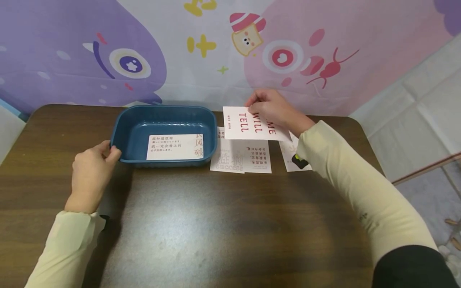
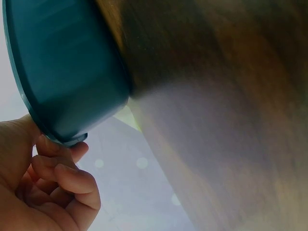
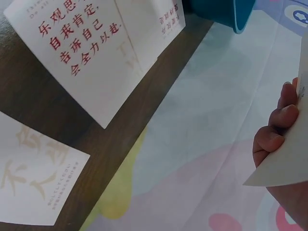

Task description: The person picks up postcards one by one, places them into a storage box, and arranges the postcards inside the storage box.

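Observation:
My left hand (image 1: 91, 172) pinches the near left corner of the rim of a blue rectangular tray (image 1: 163, 163); the left wrist view shows thumb and fingers at that rim. Inside the tray lies a white printed card (image 1: 173, 147). My right hand (image 1: 271, 108) holds a white card with red letters (image 1: 237, 126) by its edge, raised over the table to the right of the tray. Beneath it, two overlapping cards (image 1: 241, 160) lie on the table beside the tray. Another card (image 1: 288, 154) is partly hidden by my right sleeve and wrist device.
The brown wooden table (image 1: 216, 224) has a rounded far edge. Right behind it hangs a cartoon-printed cloth (image 1: 201, 76). A pale panel (image 1: 414, 120) stands at the right, past the table's side.

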Motion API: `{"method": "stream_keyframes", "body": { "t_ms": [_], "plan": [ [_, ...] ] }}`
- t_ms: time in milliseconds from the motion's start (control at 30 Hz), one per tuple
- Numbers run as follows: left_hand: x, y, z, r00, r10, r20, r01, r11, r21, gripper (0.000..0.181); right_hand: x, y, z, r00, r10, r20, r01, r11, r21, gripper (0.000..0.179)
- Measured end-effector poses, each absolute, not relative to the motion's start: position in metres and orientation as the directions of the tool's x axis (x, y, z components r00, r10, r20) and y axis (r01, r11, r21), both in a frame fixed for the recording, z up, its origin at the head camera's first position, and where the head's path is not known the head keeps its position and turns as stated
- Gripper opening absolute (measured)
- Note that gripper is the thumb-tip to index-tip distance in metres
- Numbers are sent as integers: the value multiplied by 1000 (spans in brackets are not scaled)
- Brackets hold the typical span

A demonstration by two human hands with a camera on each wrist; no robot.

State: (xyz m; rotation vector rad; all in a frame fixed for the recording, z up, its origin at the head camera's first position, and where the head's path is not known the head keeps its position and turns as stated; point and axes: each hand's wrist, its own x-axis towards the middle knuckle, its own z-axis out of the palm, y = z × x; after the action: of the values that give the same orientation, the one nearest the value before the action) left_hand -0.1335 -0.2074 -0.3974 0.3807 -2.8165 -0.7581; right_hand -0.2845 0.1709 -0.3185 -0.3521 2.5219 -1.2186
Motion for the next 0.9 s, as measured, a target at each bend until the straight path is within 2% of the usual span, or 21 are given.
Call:
{"method": "stream_keyframes", "body": {
  "t_ms": [433,900],
  "plan": [
    [-134,-208,-398,-950,-297,100,-205,829,521,40,-284,154,-317,-909,-369,-194,-80,611,-788,14],
    [-134,-209,-400,-944,-303,128,-195,829,524,39,-284,138,-319,-904,-400,-151,-119,575,-809,13]
  ]
}}
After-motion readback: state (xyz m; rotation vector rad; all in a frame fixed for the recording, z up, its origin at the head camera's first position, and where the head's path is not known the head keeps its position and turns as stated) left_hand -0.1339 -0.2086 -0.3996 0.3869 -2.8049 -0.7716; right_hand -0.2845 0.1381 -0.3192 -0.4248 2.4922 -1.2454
